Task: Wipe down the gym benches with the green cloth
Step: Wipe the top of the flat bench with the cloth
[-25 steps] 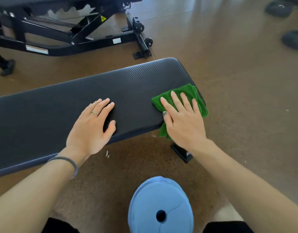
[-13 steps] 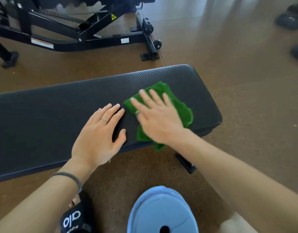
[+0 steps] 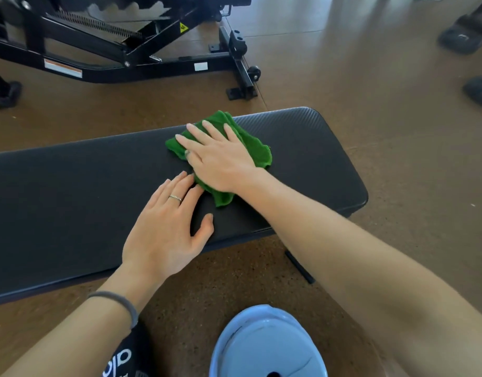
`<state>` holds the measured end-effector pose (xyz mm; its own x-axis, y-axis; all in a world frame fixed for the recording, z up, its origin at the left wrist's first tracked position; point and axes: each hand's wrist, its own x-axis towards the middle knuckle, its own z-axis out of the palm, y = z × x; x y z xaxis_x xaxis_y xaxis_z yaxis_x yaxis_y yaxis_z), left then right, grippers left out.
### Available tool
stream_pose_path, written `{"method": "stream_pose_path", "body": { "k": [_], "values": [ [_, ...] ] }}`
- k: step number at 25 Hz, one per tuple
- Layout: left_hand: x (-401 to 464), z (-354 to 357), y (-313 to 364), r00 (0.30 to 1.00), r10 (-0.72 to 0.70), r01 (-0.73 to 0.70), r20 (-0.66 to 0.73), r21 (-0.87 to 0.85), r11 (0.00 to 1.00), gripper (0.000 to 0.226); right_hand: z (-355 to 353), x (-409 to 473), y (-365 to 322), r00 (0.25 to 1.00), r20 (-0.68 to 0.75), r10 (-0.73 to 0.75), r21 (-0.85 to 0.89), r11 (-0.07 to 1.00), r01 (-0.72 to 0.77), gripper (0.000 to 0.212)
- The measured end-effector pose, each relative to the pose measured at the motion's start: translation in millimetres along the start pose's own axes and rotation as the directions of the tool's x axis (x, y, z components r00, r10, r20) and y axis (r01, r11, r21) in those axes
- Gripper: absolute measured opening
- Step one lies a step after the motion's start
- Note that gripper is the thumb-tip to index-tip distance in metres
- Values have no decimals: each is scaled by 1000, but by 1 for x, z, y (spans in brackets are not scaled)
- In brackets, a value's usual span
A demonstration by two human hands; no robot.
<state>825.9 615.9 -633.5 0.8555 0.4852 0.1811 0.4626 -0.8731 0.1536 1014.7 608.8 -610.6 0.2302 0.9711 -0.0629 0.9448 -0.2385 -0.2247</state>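
Observation:
A flat black padded gym bench (image 3: pixel 310 159) runs across the view from left to right. The crumpled green cloth (image 3: pixel 255 148) lies on its top, toward the far edge. My right hand (image 3: pixel 218 156) presses flat on the cloth with straight, spread fingers. Beside it, my left hand (image 3: pixel 166 229) rests flat on the bare pad near the front edge; its fingertips almost touch the cloth's near corner. A ring shows on that hand and a grey band on its wrist.
A black adjustable bench frame (image 3: pixel 142 58) stands on the brown floor behind. A pale blue weight plate (image 3: pixel 264 346) lies at my knees. Dark weight plates (image 3: pixel 460 39) sit at the far right. The bench's foot (image 3: pixel 299 268) juts out underneath.
My right hand has slid the green cloth leftward and away from the bench's right end toward its middle and far edge. My left hand has stayed flat on the pad.

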Motion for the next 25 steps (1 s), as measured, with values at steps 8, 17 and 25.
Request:
{"method": "stream_pose_path", "body": {
  "k": [8, 17, 25],
  "values": [
    [-1, 0, 1, 1000, -4, 4, -11, -34, 999, 62, -35, 4, 154, 922, -106, 372, -52, 924, -379, 54],
    [1, -1, 2, 1000, 7, -7, -16, -34, 999, 61, -11, -96, 92, 931, -86, 355, 31, 935, -354, 56],
    [-3, -1, 4, 999, 10, -11, -39, -31, 999, 60, -11, -70, 91, 889, -117, 444, 21, 896, -444, 57]
  ]
}}
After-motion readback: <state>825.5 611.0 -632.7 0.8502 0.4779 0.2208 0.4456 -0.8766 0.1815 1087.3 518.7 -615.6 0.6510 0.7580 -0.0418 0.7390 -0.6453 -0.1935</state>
